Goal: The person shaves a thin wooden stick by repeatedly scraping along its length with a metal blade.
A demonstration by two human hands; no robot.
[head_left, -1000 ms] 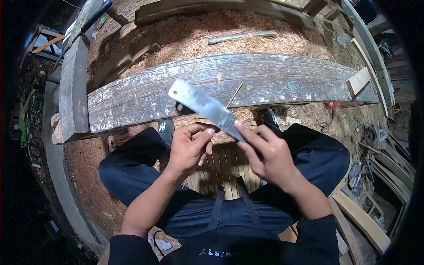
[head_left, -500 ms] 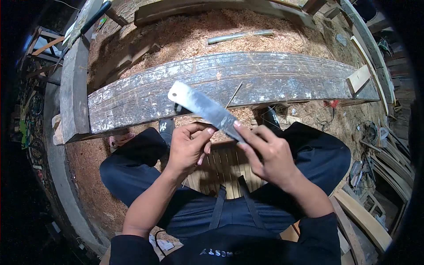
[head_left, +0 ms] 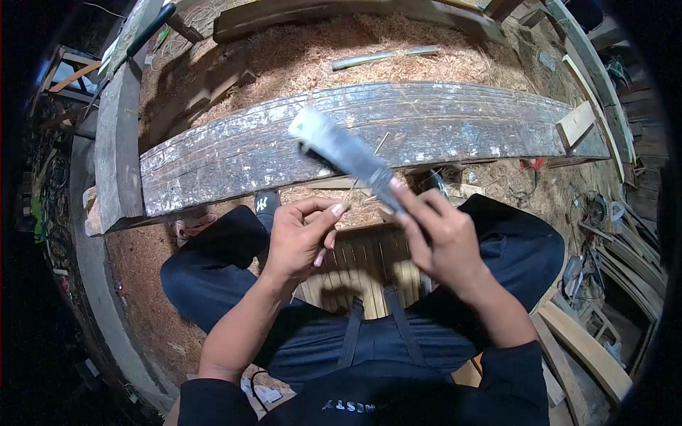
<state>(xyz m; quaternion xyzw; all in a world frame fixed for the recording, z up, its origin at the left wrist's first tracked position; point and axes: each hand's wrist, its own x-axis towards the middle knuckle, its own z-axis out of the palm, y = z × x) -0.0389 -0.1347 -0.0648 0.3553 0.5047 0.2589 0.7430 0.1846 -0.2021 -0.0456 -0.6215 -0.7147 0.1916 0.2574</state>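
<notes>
My left hand [head_left: 302,234] pinches a thin stick [head_left: 381,144] between thumb and fingers. The stick slants up and to the right, passing by the flat metal blade [head_left: 341,150]. That blade is grey and broad, with a pale rounded end, and motion blurs it. Its lower end is in my right hand [head_left: 444,238], whose fingers are closed around it. Both hands are above my lap, just in front of the weathered plank. Whether the blade touches the stick I cannot tell.
A long worn plank [head_left: 341,128] with flaking paint spans the space ahead, with a small wood block [head_left: 575,126] on its right end. Wood shavings [head_left: 298,53] cover the ground behind. Wooden strips [head_left: 586,348] lie at lower right. A slatted wooden surface [head_left: 366,263] shows between my legs.
My right hand has moved slightly right with the metal blade, whose far end has swung up and to the right. My left hand still pinches the stick in nearly the same place.
</notes>
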